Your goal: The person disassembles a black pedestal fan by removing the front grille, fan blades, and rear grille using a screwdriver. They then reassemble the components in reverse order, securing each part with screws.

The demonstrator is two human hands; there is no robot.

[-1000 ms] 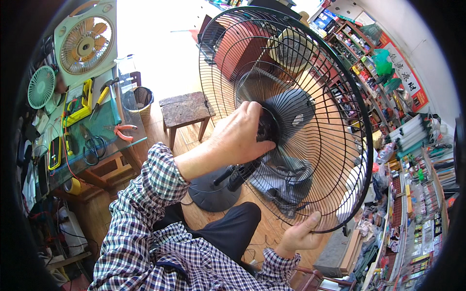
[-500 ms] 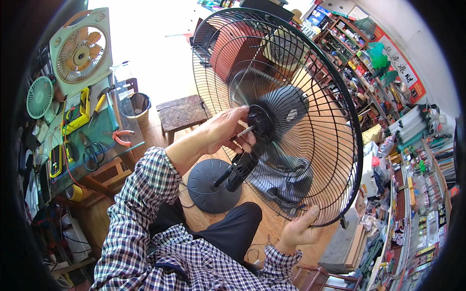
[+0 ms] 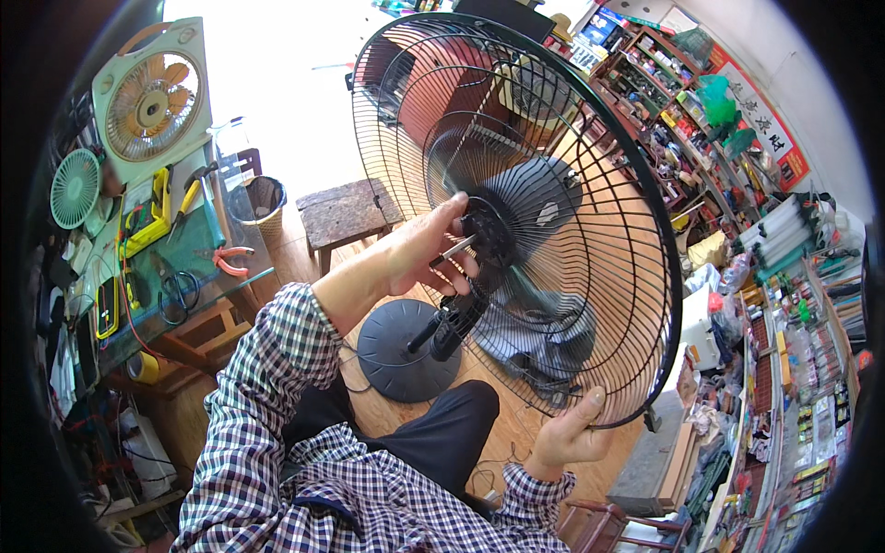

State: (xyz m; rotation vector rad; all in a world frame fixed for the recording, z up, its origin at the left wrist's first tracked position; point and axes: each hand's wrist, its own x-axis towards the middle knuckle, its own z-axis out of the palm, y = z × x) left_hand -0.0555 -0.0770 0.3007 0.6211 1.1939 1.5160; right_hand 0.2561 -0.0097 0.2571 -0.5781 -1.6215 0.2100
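A black wire fan guard, open side toward me, fills the middle, tilted on its stand. My left hand is closed round the edge of the black motor hub at its centre, thumb side on top. The metal motor shaft sticks out between its fingers. No blade is on the shaft. My right hand pinches the lower rim of the guard, thumb in front and fingers partly hidden. Below stands the round black fan base with its short pole, near my knee.
On the left, a glass-topped bench bears red-handled pliers, a hammer, a yellow frame and a multimeter. Beside it are a wooden stool and a bin. Crowded shelves line the right.
The guard has shifted slightly left and turned a little. My left hand has moved slightly with the hub. The right hand keeps its grip on the rim.
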